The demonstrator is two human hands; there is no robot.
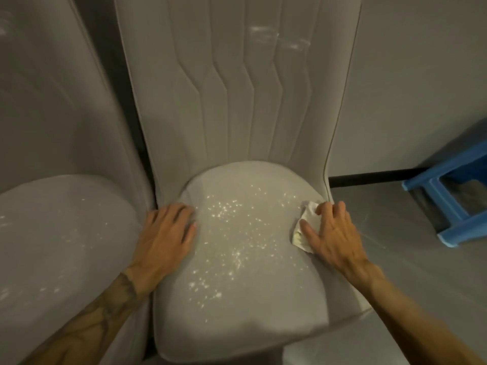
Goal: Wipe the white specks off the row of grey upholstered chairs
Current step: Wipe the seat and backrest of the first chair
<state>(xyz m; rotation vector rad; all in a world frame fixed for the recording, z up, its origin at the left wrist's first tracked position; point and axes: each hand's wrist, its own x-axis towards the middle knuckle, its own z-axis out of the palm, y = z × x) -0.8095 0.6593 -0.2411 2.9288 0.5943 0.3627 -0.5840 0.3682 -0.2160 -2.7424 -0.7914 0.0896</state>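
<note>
Looking down on a grey chair with a tall ribbed back. Resting the left hand flat on the left edge of its seat, with fingers spread and pointing toward the back; grip wide, holding nothing. Pressing a crumpled white cloth against the right edge of the same seat with the right hand, palm down on top, with thumb stretched across the cloth and fingers only lightly bent over it; grip wide here too, bearing down on the cloth rather than closing round it.

Between the two hands, across the middle of the seat from near the back toward the front edge: white specks, thickest in the centre, thinner near the cloth. Higher up, on the right side of the chair's back: a few pale smears.

To the left, just beside the grey chair: a second chair of the same kind, with fainter white flecks on its seat, blurred. To the right, well apart, on a grey floor: a blue stool, partly cut off by the frame edge. Behind everything, a grey wall with a dark strip along its foot. On the left forearm, dark tattoo lines.
</note>
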